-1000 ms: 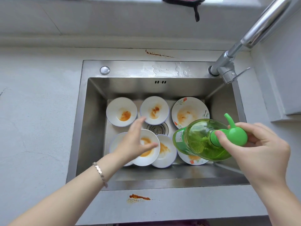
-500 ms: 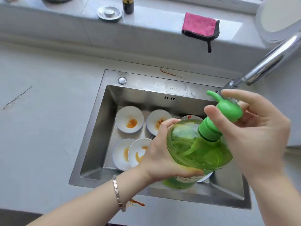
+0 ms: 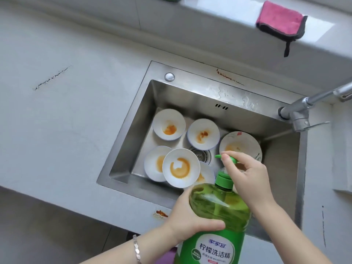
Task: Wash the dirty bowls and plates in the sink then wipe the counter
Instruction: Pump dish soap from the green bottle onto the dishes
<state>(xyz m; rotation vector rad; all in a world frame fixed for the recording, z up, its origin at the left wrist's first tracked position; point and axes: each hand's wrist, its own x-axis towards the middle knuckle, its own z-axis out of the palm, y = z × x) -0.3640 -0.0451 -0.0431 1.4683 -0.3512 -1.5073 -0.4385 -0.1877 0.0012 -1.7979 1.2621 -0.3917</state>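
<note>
A steel sink [image 3: 131, 128] holds several white bowls smeared with orange sauce, among them a near bowl [image 3: 180, 167] and a far left bowl [image 3: 168, 124], plus a flowered plate [image 3: 240, 146] at the right. Over the sink's front edge stands a big green dish soap bottle [image 3: 217, 216], upright. My left hand [image 3: 190, 216] grips the bottle's shoulder. My right hand [image 3: 245, 174] is curled round the green pump head, index finger on top of the nozzle. The bottle hides part of one bowl.
A chrome faucet [image 3: 297, 111] reaches in from the right. A pink cloth [image 3: 280, 20] lies on the ledge behind. Orange stains mark the grey counter behind the sink [image 3: 228, 78] and at its front edge [image 3: 161, 214]. A dark scuff [image 3: 50, 79] marks the counter at left.
The bottle came down and toward me and now stands upright over the front edge. My left hand went from reaching into the sink to gripping the bottle. The view shifted left.
</note>
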